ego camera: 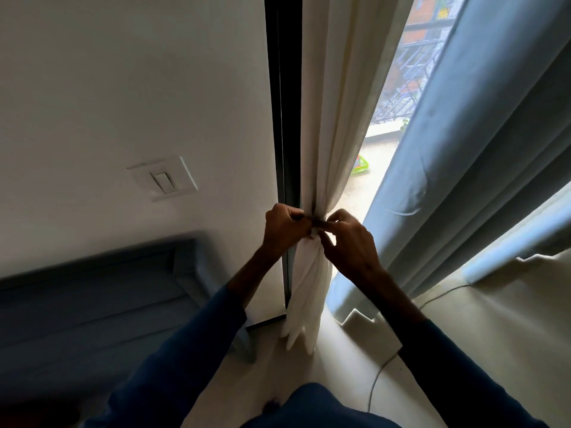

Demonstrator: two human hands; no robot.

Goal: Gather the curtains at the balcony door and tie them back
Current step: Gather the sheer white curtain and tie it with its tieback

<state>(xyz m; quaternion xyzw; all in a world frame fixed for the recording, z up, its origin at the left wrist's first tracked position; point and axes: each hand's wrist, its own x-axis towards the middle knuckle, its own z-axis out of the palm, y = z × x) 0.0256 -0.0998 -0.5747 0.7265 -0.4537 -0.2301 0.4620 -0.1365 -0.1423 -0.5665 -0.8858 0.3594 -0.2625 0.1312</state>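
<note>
View from a person's head, looking down along both arms in dark blue sleeves (pixel 191 350) at a balcony door.

A white curtain (pixel 333 118) hangs in the centre, just right of the dark door frame (pixel 287 118). It is drawn into a narrow bunch at hand height and fans out again below, its hem just above the pale floor (pixel 340 366).

Both hands meet at the bunched point. The left hand (pixel 284 227) is on the left side of the bunch, fingers curled into a tight fist. The right hand (pixel 350 245) is on the right side, thumb and forefinger pinched together, the other fingers loosely bent below. Between them is a small dark strip – it seems to be a dark tie (pixel 318 223) wrapped round the curtain, though shadow hides its shape – and each hand grips one end of it.

To the right, well apart from the white curtain, a heavy blue-grey curtain (pixel 479 149) hangs in long folds down to the floor. Through the gap between the two curtains a bright balcony floor (pixel 370 180) shows, with a green object (pixel 360 165) on it and a dark railing (pixel 401 88) farther out.

On the left is a white wall (pixel 123 72) with a light switch (pixel 163 180); below it sits blue upholstered furniture (pixel 92 304). A thin cable (pixel 380 375) trails across the floor near the right arm.
</note>
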